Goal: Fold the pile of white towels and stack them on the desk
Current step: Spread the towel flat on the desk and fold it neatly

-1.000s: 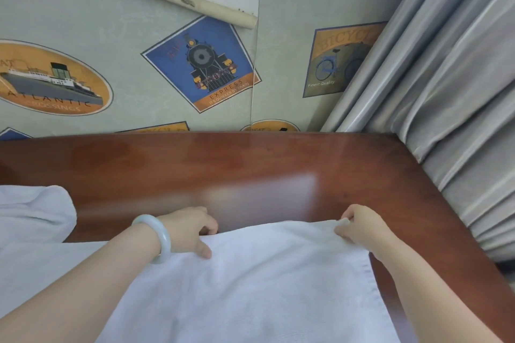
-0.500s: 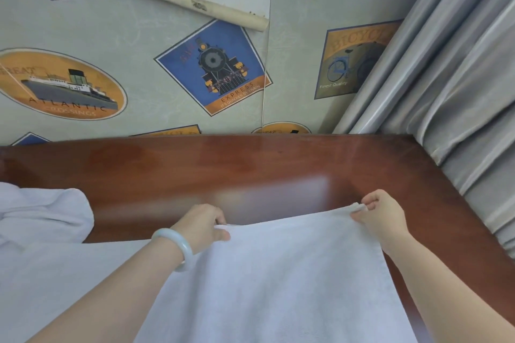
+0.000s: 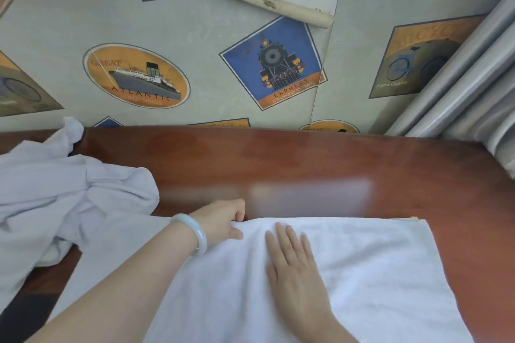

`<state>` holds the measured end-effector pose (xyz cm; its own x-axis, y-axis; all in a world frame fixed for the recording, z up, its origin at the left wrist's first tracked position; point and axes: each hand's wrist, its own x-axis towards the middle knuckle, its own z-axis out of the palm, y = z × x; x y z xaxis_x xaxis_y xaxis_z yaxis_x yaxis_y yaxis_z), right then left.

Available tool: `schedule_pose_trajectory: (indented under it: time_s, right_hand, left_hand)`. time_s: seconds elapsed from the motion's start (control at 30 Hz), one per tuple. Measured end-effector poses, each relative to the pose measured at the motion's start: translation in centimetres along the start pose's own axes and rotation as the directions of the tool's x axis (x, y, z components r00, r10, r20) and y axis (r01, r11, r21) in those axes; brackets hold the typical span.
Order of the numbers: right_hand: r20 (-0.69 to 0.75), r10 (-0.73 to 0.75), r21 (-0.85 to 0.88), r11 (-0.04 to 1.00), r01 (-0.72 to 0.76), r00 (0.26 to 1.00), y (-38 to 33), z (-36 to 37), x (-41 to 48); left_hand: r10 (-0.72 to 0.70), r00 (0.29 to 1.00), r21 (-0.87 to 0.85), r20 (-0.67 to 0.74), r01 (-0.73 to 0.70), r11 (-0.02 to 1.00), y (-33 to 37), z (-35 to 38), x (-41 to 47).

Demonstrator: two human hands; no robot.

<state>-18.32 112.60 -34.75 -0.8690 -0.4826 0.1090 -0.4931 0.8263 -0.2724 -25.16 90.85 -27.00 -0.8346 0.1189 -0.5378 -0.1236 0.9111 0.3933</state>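
White towel point(image 3: 376, 273) lies spread on the red-brown desk point(image 3: 306, 164), near its front edge. The person's left hand point(image 3: 223, 223), pale bangle point(image 3: 192, 234) on the wrist, pinches the towel's far-left corner, fingers curled over the edge. Right hand point(image 3: 295, 267) lies flat on the cloth, fingers straight, gripping nothing. Looks like the smoothing step of a fold, prob. early in the job: crumpled pile point(image 3: 69, 198) sits at left, no finished stack in view. Next move likely needs both hands on one edge to bring it over squarely, corners matched.
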Motion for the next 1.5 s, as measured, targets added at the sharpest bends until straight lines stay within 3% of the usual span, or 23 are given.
schedule_pose_trajectory:
  time_s: [0.2, 0.37, 0.47, 0.63, 0.77, 0.87, 0.97, 1.07, 1.13, 1.23, 1.37, 1.5]
  right_hand:
    - [0.082, -0.003, -0.093, 0.996, 0.011, 0.997, -0.1, -0.4, 0.2]
    - [0.102, 0.008, -0.146, 0.989, 0.007, 0.995, 0.0, -0.2, 0.3]
    - [0.097, 0.020, -0.148, 0.989, -0.006, 0.995, 0.0, -0.2, 0.3]
    - [0.044, 0.002, -0.190, 0.982, 0.006, 0.999, 0.0, 0.2, 0.3]
    - [0.017, -0.021, -0.190, 0.981, 0.024, 1.000, 0.1, 0.7, 0.3]
    - [-0.023, 0.029, -0.163, 0.986, -0.033, 0.999, 0.1, 1.0, 0.5]
    - [-0.095, -0.017, -0.095, 0.995, 0.008, 0.995, -4.3, 0.8, 2.2]
    - [-0.057, -0.203, -0.042, 0.979, 0.201, 0.978, -12.0, 1.6, 4.4]
    - [0.008, -0.212, -0.033, 0.977, 0.213, 0.977, -14.9, 3.0, 5.3]
    - [0.080, -0.186, -0.061, 0.980, 0.191, 0.979, -15.0, 4.9, 5.4]
    - [0.078, -0.223, -0.085, 0.970, 0.229, 0.972, -14.6, 5.2, 5.3]
    - [0.087, -0.222, -0.074, 0.971, 0.228, 0.971, -14.7, 5.0, 5.3]
  left_hand:
    - [-0.062, 0.998, 0.103, 0.027, 0.059, 0.993, -3.7, -2.0, -1.8]
    - [-0.020, 0.994, 0.043, -0.108, 0.025, 0.999, -6.6, -3.4, -1.7]
    - [-0.032, 0.999, 0.009, -0.029, 0.032, 0.999, -7.5, -3.2, -2.2]
    - [-0.142, 0.987, 0.225, 0.070, 0.123, 0.967, -10.5, -5.5, -3.9]
    - [-0.156, 0.985, 0.326, -0.071, 0.171, 0.930, -13.5, -6.3, -3.9]
    - [-0.176, 0.982, 0.327, -0.064, 0.187, 0.926, -15.6, -6.3, -4.4]
    - [-0.206, 0.979, 0.351, 0.011, 0.189, 0.917, -16.4, -6.5, -5.7]
    - [-0.193, 0.981, 0.380, -0.010, 0.182, 0.907, -16.2, -6.3, -5.8]
    - [-0.221, 0.975, 0.429, -0.019, 0.208, 0.879, -16.8, -6.5, -6.3]
    - [-0.296, 0.952, 0.447, -0.075, 0.298, 0.843, -18.4, -8.2, -7.1]
    - [-0.333, 0.928, 0.325, -0.168, 0.371, 0.870, -19.4, -9.1, -7.3]
    - [-0.344, 0.841, 0.251, -0.418, 0.471, 0.846, -19.5, -7.0, -7.4]
